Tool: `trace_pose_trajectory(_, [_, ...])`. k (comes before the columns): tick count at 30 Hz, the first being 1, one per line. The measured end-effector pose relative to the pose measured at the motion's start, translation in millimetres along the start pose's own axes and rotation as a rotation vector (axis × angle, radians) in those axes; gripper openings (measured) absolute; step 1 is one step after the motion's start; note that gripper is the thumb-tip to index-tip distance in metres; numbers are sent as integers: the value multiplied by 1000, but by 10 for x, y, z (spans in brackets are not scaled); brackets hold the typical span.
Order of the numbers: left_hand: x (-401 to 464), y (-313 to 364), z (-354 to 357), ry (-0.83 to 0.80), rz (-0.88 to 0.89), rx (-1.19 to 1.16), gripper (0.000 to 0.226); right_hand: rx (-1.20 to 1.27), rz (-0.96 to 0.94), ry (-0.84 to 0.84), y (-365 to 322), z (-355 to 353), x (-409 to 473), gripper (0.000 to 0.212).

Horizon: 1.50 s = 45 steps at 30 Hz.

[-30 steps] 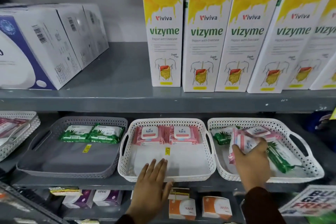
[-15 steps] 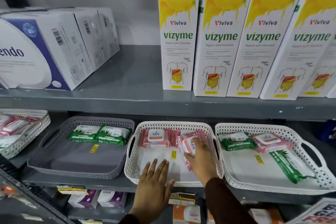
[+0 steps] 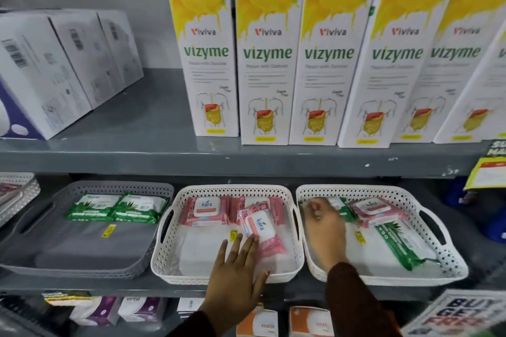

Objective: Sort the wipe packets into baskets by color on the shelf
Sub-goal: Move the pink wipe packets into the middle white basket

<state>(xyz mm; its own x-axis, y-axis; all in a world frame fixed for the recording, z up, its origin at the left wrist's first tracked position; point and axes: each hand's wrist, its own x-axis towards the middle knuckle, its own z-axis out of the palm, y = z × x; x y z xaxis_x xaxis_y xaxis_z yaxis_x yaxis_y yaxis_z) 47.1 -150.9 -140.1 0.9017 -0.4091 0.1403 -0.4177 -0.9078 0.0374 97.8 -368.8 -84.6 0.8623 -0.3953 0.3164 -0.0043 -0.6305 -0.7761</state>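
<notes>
On the middle shelf, a grey basket (image 3: 115, 186) holds two green wipe packets (image 3: 93, 209) (image 3: 140, 208). The middle white basket (image 3: 164, 260) holds pink packets (image 3: 206, 210) along its back and one loose pink packet (image 3: 260, 230) lying tilted. My left hand (image 3: 235, 268) rests flat on this basket's front rim, fingers spread, fingertips touching the loose packet. The right white basket (image 3: 383, 192) holds a pink packet (image 3: 375, 209) and a long green packet (image 3: 397, 244). My right hand (image 3: 325, 230) lies blurred over another green packet (image 3: 345, 209) at the back left; its grip is unclear.
Tall yellow-and-white Vizyme boxes (image 3: 267, 63) and white cartons (image 3: 54, 63) stand on the shelf above. Another white basket (image 3: 16, 194) shows at the far left. Small boxes (image 3: 142, 309) sit on the shelf below. A printed sign (image 3: 460, 314) juts in at bottom right.
My right hand carried a pink packet from the right basket into the middle basket, let it go, and returned to the right basket. My left hand stayed at the middle basket's front.
</notes>
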Motion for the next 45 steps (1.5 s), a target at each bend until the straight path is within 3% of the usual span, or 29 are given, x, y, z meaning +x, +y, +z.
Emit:
trace_pose_trajectory(5, [105,210,47,18,34,-40,67,-411,335,-40,661,-531,651,34])
trace_pose_trajectory(7, [127,235,69,15,16,-58,68,-457,432,-97,815,-628,802,55])
trace_pose_trajectory(10, [115,243,72,3,1,-49,71,-552,464,-198,968,-659,894,78])
trace_pose_trajectory(12, [102,243,80,10,-2,-47,72,-611,435,-171,1028,-649,914,76])
trace_pose_trajectory(18, [96,234,71,14,0,-29,71,-353,409,50,1043,-631,733,72])
trace_pose_trajectory(22, [68,169,49,40,26,4,73,-226,339,253,929,-654,486,85])
trace_pose_trajectory(24, [20,79,24,59,7,16,75,-169,306,343,831,-674,369,81])
trace_pose_trajectory(28, [-148,-244,-100,79,-25,2,78,-80,254,393,522,-636,174,75])
trace_pose_trajectory(34, [-411,-741,-210,118,-35,-9,74,2,62,227,-165,-57,-225,77])
trace_pose_trajectory(39, [-611,-1050,-185,78,1,-31,68,86,-52,-38,-669,646,-543,77])
trace_pose_trajectory(45, [-916,-1258,-93,132,92,-98,66,-124,-149,-385,-972,1339,-738,65])
